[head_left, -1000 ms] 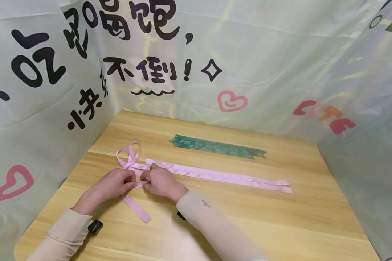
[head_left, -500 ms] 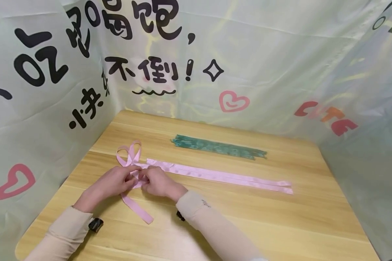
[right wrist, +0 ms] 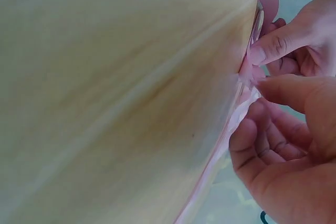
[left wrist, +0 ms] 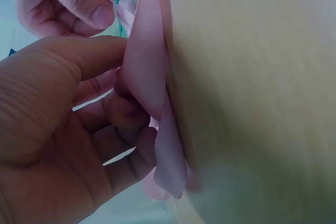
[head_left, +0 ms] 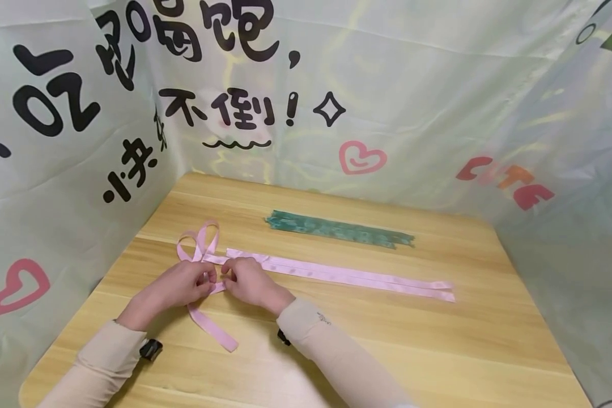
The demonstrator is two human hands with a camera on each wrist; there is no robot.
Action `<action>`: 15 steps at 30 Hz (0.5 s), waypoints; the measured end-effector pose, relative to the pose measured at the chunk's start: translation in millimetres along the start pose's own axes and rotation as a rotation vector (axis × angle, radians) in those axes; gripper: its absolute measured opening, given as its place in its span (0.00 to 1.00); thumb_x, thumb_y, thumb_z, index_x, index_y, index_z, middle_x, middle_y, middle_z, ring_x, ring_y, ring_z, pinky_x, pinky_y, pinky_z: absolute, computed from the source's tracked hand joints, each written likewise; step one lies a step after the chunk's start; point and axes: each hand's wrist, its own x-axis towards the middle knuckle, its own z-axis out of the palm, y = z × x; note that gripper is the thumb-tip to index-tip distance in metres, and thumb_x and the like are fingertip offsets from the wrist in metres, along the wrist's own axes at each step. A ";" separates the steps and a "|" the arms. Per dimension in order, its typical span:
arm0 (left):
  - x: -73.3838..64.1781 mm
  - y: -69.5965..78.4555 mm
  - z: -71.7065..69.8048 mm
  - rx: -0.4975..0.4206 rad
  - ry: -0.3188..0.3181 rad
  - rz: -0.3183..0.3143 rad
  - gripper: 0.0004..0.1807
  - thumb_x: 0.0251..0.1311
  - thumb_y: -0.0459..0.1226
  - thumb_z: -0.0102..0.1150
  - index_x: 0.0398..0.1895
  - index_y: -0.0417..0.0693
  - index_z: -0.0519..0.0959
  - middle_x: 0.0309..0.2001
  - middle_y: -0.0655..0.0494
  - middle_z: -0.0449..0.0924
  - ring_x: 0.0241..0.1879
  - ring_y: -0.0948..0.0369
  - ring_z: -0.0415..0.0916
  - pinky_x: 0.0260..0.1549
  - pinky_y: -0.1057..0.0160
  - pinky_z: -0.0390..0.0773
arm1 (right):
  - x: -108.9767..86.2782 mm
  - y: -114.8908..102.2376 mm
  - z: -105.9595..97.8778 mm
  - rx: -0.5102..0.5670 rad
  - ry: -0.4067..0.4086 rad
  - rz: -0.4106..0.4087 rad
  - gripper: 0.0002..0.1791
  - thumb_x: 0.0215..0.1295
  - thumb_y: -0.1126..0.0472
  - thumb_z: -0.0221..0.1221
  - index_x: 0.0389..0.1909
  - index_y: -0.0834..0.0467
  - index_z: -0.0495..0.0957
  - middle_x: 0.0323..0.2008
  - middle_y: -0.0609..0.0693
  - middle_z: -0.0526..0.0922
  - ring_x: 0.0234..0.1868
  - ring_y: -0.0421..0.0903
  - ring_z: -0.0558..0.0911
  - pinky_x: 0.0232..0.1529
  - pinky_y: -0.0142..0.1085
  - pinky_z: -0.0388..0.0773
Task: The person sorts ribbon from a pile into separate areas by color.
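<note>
A pink satin ribbon with two standing loops (head_left: 200, 249) lies at the left of the table, its loose tail (head_left: 214, 331) slanting toward the front. My left hand (head_left: 183, 283) pinches the ribbon just below the loops. In the left wrist view, my thumb touches the broad pink ribbon band (left wrist: 148, 51), with the other fingers curled behind it. Close on its right, my right hand (head_left: 252, 283) holds a short bit of the ribbon (right wrist: 247, 77) at thumb and fingertips. Part of the ribbon's middle is hidden behind both hands.
Two long pink ribbon strips (head_left: 347, 276) run side by side to the right from beside my right hand. Behind them lie green ribbon strips (head_left: 336, 228). Printed cloth walls (head_left: 413, 113) enclose the wooden table (head_left: 413, 340) at the back and sides.
Half a second ago my fingertips came together over the ribbon; now they are slightly apart. The loops have shifted a little left. The long pink and green strips stay put.
</note>
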 end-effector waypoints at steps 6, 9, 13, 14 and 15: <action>-1.2 2.7 -1.0 0.013 0.004 -0.003 0.10 0.64 0.33 0.70 0.30 0.54 0.78 0.19 0.65 0.69 0.21 0.68 0.64 0.23 0.67 0.65 | -2.4 1.7 -1.0 -0.116 -0.060 0.005 0.10 0.70 0.60 0.67 0.48 0.60 0.87 0.42 0.50 0.90 0.41 0.41 0.84 0.46 0.27 0.79; -1.1 5.0 -1.7 0.025 0.032 0.018 0.11 0.61 0.32 0.70 0.28 0.56 0.78 0.21 0.66 0.70 0.23 0.68 0.65 0.25 0.67 0.66 | -3.3 2.3 -1.4 -0.158 -0.066 -0.001 0.07 0.71 0.60 0.67 0.44 0.57 0.89 0.40 0.48 0.91 0.42 0.42 0.85 0.46 0.28 0.79; -0.3 7.2 -2.0 0.028 0.086 0.044 0.12 0.56 0.31 0.69 0.26 0.58 0.77 0.24 0.66 0.72 0.26 0.69 0.66 0.28 0.68 0.67 | -3.9 2.7 -2.0 -0.186 -0.035 -0.009 0.05 0.69 0.59 0.68 0.40 0.55 0.90 0.37 0.46 0.88 0.40 0.39 0.82 0.43 0.26 0.77; -0.1 7.4 -2.1 0.023 0.093 0.047 0.12 0.55 0.31 0.69 0.26 0.58 0.77 0.25 0.66 0.72 0.26 0.69 0.66 0.28 0.68 0.67 | -4.0 2.8 -2.0 -0.183 -0.025 -0.009 0.05 0.69 0.59 0.68 0.40 0.55 0.90 0.37 0.46 0.87 0.39 0.39 0.80 0.42 0.26 0.76; -0.2 7.5 -2.2 0.015 0.096 0.045 0.12 0.55 0.31 0.68 0.26 0.58 0.77 0.24 0.66 0.72 0.26 0.70 0.66 0.28 0.68 0.67 | -4.1 2.9 -1.8 -0.174 -0.015 -0.009 0.04 0.68 0.59 0.68 0.39 0.55 0.89 0.36 0.46 0.86 0.38 0.38 0.79 0.40 0.26 0.75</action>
